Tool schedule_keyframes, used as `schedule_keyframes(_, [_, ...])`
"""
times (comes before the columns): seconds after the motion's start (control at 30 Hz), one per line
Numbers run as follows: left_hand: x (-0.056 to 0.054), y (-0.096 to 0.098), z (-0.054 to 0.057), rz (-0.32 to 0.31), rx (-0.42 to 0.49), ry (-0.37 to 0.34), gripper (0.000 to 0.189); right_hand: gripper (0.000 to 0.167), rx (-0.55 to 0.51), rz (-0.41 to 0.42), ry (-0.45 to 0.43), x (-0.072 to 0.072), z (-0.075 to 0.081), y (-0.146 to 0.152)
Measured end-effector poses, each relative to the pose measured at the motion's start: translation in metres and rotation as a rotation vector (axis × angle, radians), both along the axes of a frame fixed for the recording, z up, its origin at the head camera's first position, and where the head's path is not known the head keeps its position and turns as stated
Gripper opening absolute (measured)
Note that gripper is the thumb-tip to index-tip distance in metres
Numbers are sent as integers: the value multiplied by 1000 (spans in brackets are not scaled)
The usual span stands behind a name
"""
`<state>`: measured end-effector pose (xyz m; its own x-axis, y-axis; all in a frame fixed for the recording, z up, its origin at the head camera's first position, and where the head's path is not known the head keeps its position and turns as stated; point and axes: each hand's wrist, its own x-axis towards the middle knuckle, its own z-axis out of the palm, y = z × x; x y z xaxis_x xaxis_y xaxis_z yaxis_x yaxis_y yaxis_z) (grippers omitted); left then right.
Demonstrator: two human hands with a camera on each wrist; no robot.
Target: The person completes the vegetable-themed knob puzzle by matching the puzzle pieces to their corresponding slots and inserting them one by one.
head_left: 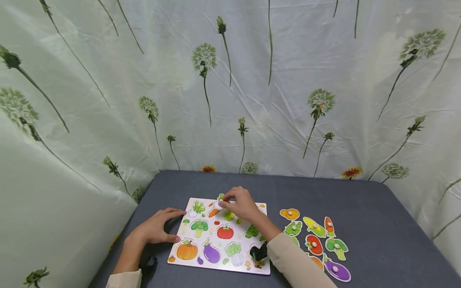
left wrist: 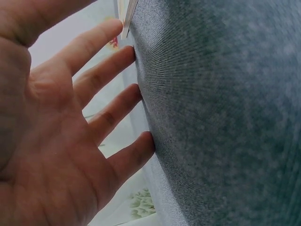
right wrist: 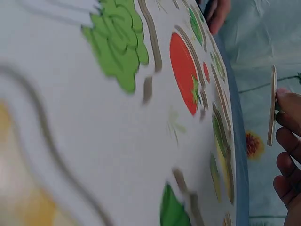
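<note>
A wooden puzzle board (head_left: 209, 272) printed with vegetables lies on the dark cloth. Over its back edge, my right hand (head_left: 242, 205) pinches a turnip puzzle piece (head_left: 217, 205), white with green leaves. In the right wrist view the piece (right wrist: 272, 110) appears edge-on between thumb and fingers, raised off the board. My left hand (head_left: 158, 226) is spread at the board's left side, thumb and index finger at its edge. From the left wrist view, the fingers of this hand (left wrist: 61, 132) are extended, their tips against the cloth near the board's edge (left wrist: 128, 21).
Right of the board lie several loose knobbed pieces, among them a corn (head_left: 314, 227), a carrot (head_left: 329, 227), a tomato (head_left: 314, 245), a broccoli (head_left: 336, 248) and an eggplant (head_left: 336, 269). My right forearm partly covers some. A flowered curtain (head_left: 230, 100) hangs behind the table.
</note>
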<state>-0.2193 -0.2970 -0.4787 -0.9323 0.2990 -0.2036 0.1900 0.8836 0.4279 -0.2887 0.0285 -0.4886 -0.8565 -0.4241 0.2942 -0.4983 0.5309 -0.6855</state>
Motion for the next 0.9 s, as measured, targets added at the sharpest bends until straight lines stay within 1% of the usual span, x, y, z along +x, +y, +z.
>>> schedule_keyframes(0.2, [0,1,-1,1,9,-9,87,12,31,15,-30,0,-7,-27])
schedule_keyframes(0.3, [1,0,-1,-1,16,-10,87,13,34,18,-64,2,-13,-41])
schedule_keyframes(0.4, [2,-1,-2,-3,26,-9,87,15,24,20,-68,5,-18,-53])
schedule_keyframes(0.5, [3,-2,-2,-6,36,-6,87,14,17,2,-62,9,-22,-64])
schedule_keyframes(0.63, [3,-3,-2,-4,39,2,87,13,6,-23,-93,10,-27,-76])
schedule_keyframes(0.77, [2,-3,-2,-8,35,4,87,13,-6,-40,-100,9,-32,-83])
schedule_keyframes(0.9, [0,-3,-2,-4,37,2,86,13,2,-67,-91,9,-33,-87])
